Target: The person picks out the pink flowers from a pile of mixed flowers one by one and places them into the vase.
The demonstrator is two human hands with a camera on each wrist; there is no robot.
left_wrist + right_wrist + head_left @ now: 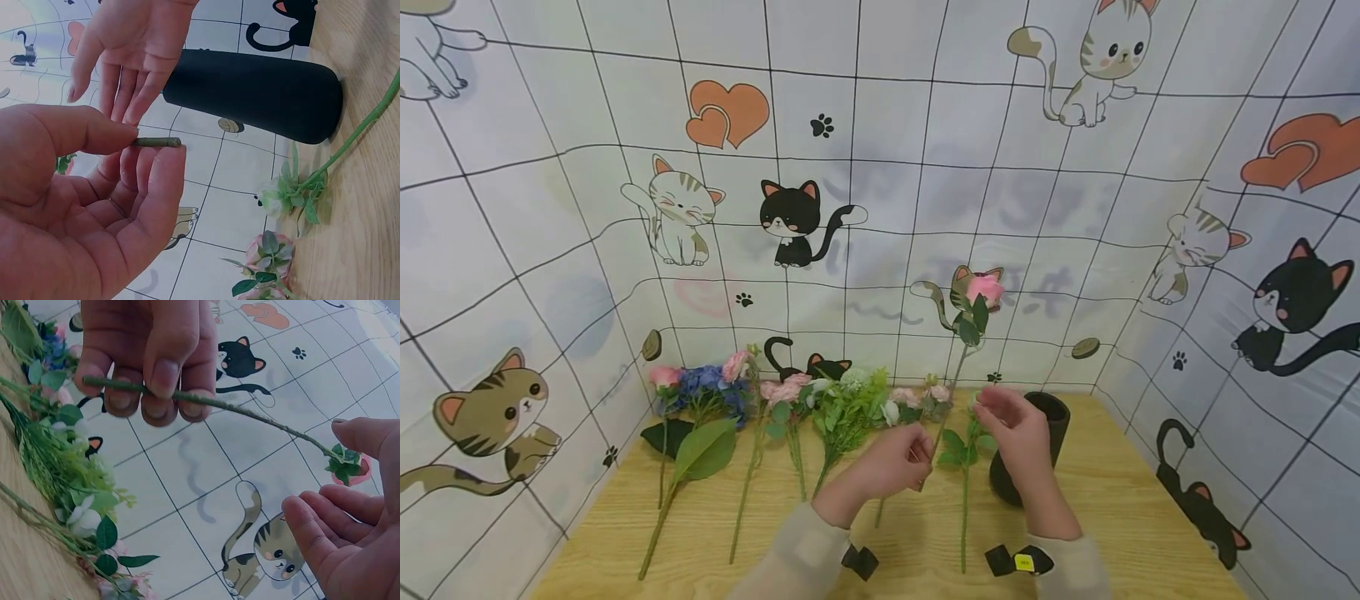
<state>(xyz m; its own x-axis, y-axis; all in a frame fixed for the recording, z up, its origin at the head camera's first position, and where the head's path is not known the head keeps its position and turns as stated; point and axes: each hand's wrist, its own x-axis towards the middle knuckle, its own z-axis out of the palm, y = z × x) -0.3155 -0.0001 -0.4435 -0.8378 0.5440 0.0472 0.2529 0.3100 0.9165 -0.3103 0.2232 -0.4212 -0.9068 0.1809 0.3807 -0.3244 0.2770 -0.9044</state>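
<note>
My left hand [887, 462] pinches the lower stem of a pink rose [985, 290], which stands upright with its bloom above the table. In the left wrist view the stem end [164, 142] juts past the thumb. My right hand [1017, 429] is beside the stem, its fingers loosely bent and holding nothing. In the right wrist view its thumb and fingers are spread close to the rose bloom [359, 472], without visibly gripping it. Behind the right hand stands a black vase [1054, 417], partly hidden by that hand.
Several artificial flowers lie on the wooden table [602, 550]: a blue hydrangea [707, 385], pink blooms [786, 389] and a leafy green spray [853, 408]. A pale flower with a green stem [964, 517] lies between the hands. A cat-patterned sheet [880, 108] surrounds the table.
</note>
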